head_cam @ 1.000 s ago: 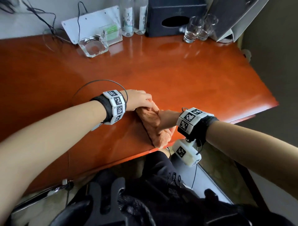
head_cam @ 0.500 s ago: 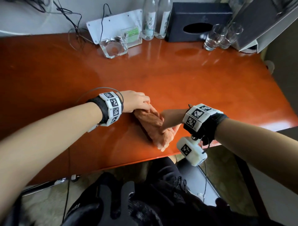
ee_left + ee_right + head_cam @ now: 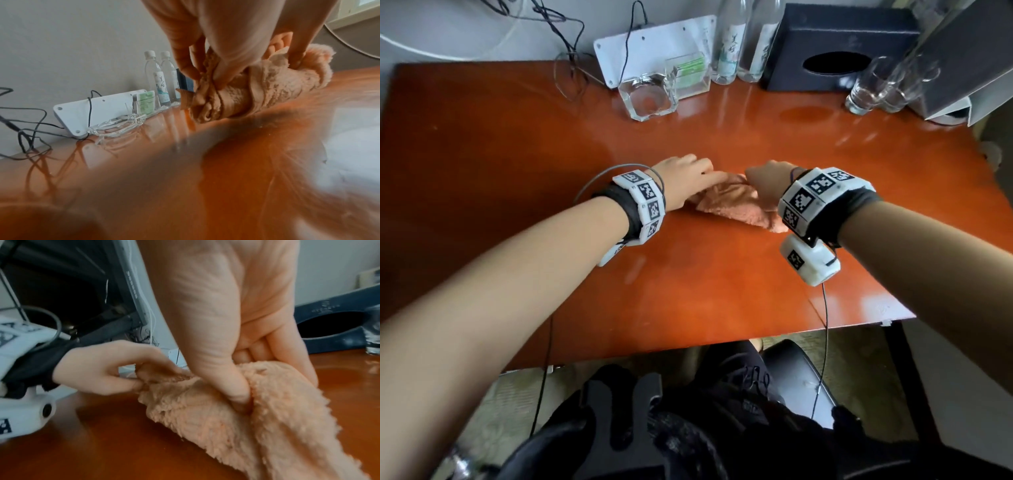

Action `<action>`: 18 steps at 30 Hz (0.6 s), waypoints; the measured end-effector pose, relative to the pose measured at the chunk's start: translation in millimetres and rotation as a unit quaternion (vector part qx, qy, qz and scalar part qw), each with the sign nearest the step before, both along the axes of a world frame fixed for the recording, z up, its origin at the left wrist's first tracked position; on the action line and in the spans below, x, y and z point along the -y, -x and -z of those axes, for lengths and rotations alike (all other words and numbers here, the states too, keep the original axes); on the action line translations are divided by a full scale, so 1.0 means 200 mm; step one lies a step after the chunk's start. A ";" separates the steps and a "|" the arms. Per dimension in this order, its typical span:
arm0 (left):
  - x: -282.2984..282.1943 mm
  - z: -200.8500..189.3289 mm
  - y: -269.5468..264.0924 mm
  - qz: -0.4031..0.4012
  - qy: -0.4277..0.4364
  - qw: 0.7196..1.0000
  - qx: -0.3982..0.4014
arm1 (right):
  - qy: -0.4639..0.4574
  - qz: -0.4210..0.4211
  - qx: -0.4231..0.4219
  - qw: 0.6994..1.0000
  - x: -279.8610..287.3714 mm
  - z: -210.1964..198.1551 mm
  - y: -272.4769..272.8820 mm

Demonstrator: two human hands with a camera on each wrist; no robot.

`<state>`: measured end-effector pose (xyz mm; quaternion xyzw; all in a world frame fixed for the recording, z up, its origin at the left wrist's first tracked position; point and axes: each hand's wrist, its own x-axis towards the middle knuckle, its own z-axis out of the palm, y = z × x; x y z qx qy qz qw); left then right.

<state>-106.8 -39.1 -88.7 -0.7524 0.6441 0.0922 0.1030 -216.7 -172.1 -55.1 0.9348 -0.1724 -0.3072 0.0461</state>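
- The left hand (image 3: pixel 685 178) pinches one end of the peach towel (image 3: pixel 726 202), thumb and fingers curled into its folds;
- the right hand (image 3: pixel 767 186) grips the towel just beside the left, thumb dug into the pile, fingers curled behind;
- the towel lies bunched between and under both hands, resting on the red-brown table (image 3: pixel 688 281);
- beyond the hands, well apart, stand a glass ashtray (image 3: pixel 649 97), two bottles (image 3: pixel 729 44) and a dark tissue box (image 3: pixel 835 37).
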 end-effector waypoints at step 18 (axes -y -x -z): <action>0.01 0.11 -0.11 0.010 -0.073 0.997 0.027 | -0.108 0.095 -0.018 0.989 -0.18 0.14 -0.10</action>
